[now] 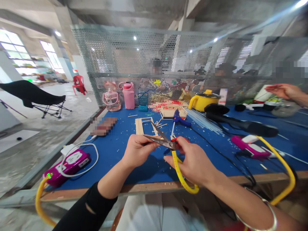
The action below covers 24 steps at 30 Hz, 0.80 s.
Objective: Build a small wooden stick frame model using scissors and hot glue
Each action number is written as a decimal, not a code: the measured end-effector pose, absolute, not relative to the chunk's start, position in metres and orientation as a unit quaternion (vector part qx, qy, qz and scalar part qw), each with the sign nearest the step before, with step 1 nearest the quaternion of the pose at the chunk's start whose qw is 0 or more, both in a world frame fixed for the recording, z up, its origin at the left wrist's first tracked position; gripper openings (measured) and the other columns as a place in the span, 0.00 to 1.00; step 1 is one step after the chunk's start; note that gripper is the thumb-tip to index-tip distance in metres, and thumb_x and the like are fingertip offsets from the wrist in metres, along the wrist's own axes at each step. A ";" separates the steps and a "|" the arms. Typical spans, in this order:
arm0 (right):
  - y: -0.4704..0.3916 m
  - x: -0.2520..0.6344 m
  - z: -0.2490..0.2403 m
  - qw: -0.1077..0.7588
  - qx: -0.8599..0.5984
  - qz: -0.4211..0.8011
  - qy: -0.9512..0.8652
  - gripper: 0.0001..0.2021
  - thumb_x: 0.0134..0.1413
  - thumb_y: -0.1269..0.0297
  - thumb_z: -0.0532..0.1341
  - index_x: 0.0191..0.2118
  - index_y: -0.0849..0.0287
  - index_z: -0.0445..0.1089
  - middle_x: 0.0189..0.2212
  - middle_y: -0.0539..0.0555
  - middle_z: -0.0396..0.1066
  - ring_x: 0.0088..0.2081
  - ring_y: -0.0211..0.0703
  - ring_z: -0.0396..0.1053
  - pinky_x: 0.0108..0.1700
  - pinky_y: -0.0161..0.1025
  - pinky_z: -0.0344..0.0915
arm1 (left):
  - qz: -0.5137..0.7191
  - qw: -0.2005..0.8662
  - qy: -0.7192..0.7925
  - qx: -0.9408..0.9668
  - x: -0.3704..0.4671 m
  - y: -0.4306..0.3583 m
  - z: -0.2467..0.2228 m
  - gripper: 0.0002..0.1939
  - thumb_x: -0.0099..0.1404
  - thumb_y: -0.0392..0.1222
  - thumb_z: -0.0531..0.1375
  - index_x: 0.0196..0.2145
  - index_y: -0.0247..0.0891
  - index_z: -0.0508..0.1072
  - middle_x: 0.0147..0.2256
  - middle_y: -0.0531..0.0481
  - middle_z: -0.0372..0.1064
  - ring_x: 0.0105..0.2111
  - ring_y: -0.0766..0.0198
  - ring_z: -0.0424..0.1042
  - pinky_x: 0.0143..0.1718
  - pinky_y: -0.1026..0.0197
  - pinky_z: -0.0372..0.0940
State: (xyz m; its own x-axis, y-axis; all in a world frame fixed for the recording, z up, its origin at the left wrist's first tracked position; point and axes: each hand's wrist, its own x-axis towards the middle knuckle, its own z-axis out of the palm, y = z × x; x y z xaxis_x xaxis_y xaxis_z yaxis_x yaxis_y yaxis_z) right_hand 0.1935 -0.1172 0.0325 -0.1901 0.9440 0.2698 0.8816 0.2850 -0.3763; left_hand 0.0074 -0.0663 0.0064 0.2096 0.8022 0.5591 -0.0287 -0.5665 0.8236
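Note:
My right hand (193, 162) grips a pair of scissors (170, 144) with a yellow-wrapped handle loop and a red part at the other. The blades are spread and point left, toward my left hand (138, 152). Its fingers are pinched together right beside the lower blade; what lies between them is too small and hidden to make out. Just beyond my hands, a flat piece made of thin wooden sticks (139, 126) lies on the blue tabletop (108, 160). A blue glue gun (180, 120) stands behind the scissors, near a small stick-built tray (169, 114).
Red-marked sticks (166, 105), a pink bottle (129, 96), a yellow pot (204, 101) and clear glue sticks (204, 121) line the back. Purple power strips (69, 165) with cables lie at both sides. Another person's hand (285, 91) is at far right, before a mesh screen (134, 61).

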 end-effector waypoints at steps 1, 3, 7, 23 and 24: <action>-0.116 0.194 0.031 0.229 -0.595 0.063 -0.768 0.16 0.48 0.49 0.60 0.35 0.56 0.59 0.29 0.53 0.70 0.31 0.46 0.69 0.31 0.38 0.59 | 0.561 0.368 0.287 0.684 0.007 -0.066 0.006 0.07 0.54 0.40 0.66 0.32 0.36 0.82 0.23 0.48 0.76 0.18 0.70 0.65 0.20 0.68 0.63; -0.115 0.195 0.029 0.233 -0.597 0.057 -0.766 0.15 0.49 0.50 0.60 0.34 0.55 0.59 0.28 0.53 0.70 0.30 0.45 0.68 0.31 0.37 0.58 | 0.562 0.364 0.292 0.683 0.008 -0.066 0.006 0.06 0.54 0.39 0.66 0.30 0.35 0.82 0.21 0.49 0.74 0.17 0.70 0.64 0.19 0.69 0.61; -0.112 0.196 0.028 0.234 -0.590 0.075 -0.769 0.13 0.49 0.54 0.59 0.33 0.55 0.58 0.27 0.52 0.69 0.28 0.43 0.65 0.30 0.37 0.56 | 0.566 0.365 0.297 0.677 0.009 -0.066 0.007 0.06 0.54 0.40 0.65 0.28 0.35 0.81 0.16 0.51 0.69 0.16 0.71 0.61 0.17 0.69 0.58; -0.109 0.193 0.039 0.245 -0.570 0.084 -0.780 0.14 0.48 0.54 0.61 0.35 0.54 0.57 0.31 0.51 0.69 0.30 0.42 0.65 0.30 0.36 0.54 | 0.527 0.312 0.289 0.736 0.008 -0.070 0.007 0.11 0.64 0.41 0.58 0.32 0.35 0.80 0.33 0.46 0.79 0.33 0.59 0.77 0.37 0.63 0.69; -0.109 0.193 0.038 0.247 -0.565 0.084 -0.783 0.13 0.49 0.55 0.61 0.34 0.54 0.56 0.31 0.51 0.69 0.30 0.42 0.65 0.30 0.35 0.54 | 0.524 0.313 0.286 0.739 0.008 -0.070 0.007 0.11 0.64 0.41 0.58 0.32 0.35 0.80 0.33 0.46 0.79 0.33 0.59 0.77 0.37 0.63 0.69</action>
